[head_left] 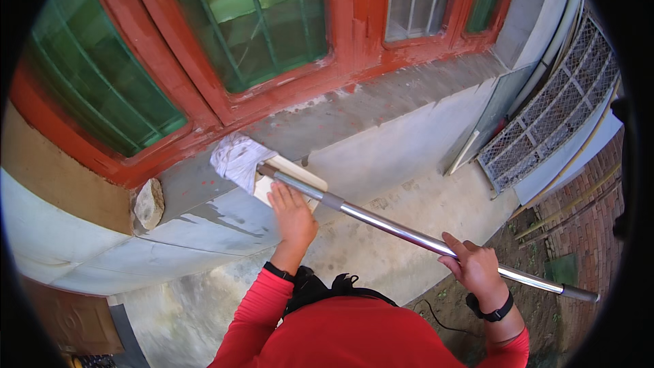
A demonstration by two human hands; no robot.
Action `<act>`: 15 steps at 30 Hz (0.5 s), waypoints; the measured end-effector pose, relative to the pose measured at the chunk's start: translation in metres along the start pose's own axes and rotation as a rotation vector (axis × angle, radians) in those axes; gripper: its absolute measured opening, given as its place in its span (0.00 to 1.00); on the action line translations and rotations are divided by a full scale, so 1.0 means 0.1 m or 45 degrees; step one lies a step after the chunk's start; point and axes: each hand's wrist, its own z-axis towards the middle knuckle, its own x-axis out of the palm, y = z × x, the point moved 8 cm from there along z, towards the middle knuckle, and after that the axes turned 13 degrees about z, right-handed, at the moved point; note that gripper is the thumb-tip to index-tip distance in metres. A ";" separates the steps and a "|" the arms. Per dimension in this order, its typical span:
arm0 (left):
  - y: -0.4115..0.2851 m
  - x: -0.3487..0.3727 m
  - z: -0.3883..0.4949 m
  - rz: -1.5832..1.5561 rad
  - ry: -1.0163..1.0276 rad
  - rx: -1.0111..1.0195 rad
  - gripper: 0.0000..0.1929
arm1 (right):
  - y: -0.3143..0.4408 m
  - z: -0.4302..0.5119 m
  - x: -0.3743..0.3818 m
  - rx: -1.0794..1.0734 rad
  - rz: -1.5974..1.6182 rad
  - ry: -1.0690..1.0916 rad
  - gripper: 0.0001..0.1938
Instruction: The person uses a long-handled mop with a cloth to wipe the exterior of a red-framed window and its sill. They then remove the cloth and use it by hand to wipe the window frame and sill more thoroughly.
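Observation:
A flat mop with a shiny metal pole (391, 226) lies slantwise in front of me. Its pale mop head (299, 173) is over the front edge of the windowsill. Wrapped around the head's far end is a damp-looking white cloth (240, 161) with grey stains. My left hand (295, 214) grips the near edge of the mop head, fingers lying on the plate just under the pole; its thumb is hidden. Farther down, my right hand (472, 263) is closed around the pole, whose dark end cap (580, 293) sticks out beyond it.
Red-painted window frames (214, 107) with green-tinted panes and bars stand behind the grey sill (352, 107). A rough stone (149, 204) sits at the sill's left end. A wire-mesh panel (552, 107) leans at the right, beside long poles. Below runs a concrete ledge (403, 209).

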 end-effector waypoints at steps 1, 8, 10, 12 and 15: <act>-0.16 0.00 0.05 -0.034 -0.008 0.039 0.44 | -0.05 -0.08 -0.04 0.029 -0.002 -0.024 0.25; -1.52 0.17 0.55 -0.170 -0.003 0.439 0.38 | -0.42 -0.71 -0.21 0.424 0.063 -0.189 0.25; -1.95 0.22 0.73 -0.190 -0.042 0.601 0.37 | -0.50 -0.87 -0.22 0.563 0.025 -0.212 0.25; -2.36 0.26 0.89 -0.209 -0.092 0.781 0.37 | -0.59 -1.03 -0.20 0.683 0.023 -0.264 0.24; -2.81 0.24 1.08 -0.285 -0.113 0.994 0.37 | -0.73 -1.17 -0.09 0.802 -0.078 -0.326 0.24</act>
